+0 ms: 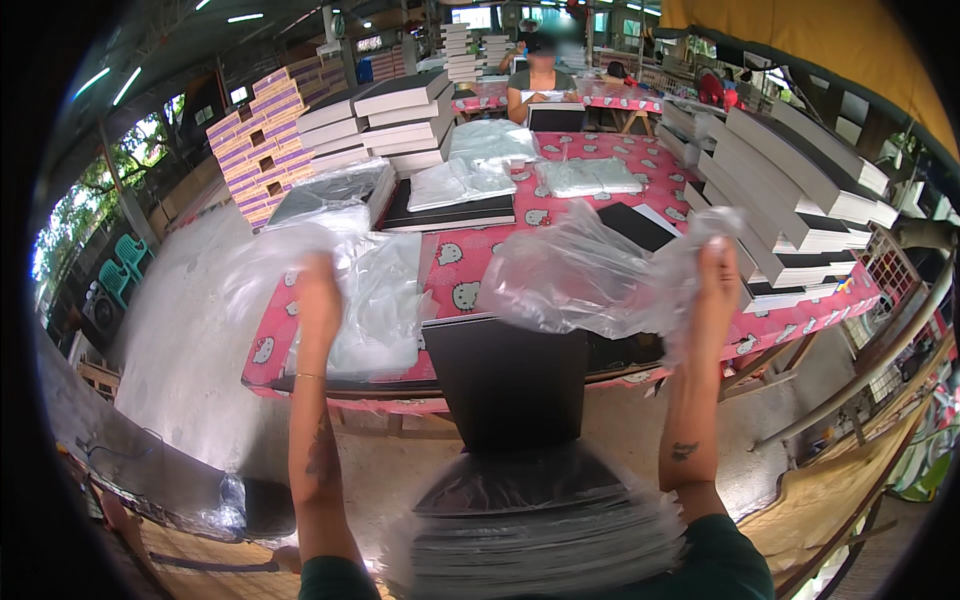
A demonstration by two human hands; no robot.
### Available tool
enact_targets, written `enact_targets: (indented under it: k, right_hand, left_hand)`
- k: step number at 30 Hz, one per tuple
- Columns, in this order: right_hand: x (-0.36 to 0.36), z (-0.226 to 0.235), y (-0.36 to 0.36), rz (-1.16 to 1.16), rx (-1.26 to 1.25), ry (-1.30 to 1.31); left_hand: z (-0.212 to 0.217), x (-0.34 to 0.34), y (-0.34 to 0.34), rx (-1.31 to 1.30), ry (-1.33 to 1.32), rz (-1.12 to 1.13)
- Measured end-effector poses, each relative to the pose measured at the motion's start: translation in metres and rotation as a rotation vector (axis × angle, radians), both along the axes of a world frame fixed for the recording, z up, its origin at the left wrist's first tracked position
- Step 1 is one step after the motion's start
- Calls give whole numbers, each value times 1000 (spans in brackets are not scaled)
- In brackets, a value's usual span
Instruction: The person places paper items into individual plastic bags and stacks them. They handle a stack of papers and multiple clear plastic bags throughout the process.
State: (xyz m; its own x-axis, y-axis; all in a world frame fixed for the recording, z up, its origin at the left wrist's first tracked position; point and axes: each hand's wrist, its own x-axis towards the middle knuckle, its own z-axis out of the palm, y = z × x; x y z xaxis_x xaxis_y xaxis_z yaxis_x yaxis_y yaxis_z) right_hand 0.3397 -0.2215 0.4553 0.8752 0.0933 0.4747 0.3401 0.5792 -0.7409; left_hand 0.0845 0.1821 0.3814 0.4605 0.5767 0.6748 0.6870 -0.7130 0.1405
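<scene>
Both my arms reach forward over a table with a pink patterned cover. My right hand (714,285) is closed on a crumpled clear plastic bag (575,275), which spreads leftward above the table. At the left, my left hand (319,290) is raised and closed, with blurred clear plastic (268,262) bunched at its fingers. Between my forearms a black-covered book (510,380) stands tilted at the table's near edge. Close to my body is a stack of plastic-wrapped black books (545,530). Flat clear bags (385,300) lie beside my left hand.
Tall piles of thick black-covered books (790,190) stand at the right, others (400,115) at the back left. Beside those rise stacked purple-and-white boxes (255,150). More plastic bags (590,177) lie mid-table. Another person (540,85) sits beyond; green chairs (125,258) stand far left.
</scene>
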Motion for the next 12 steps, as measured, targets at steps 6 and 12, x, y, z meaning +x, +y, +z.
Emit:
enact_targets:
  k: [6,12]
  right_hand:
    - [-55,-46,70,598,-313,-156]
    - [-78,-64,87,838,-153,-29]
  left_hand:
    - [51,35,-137,-901,-596,-764]
    - [31,38,-180,-910,-658,-895]
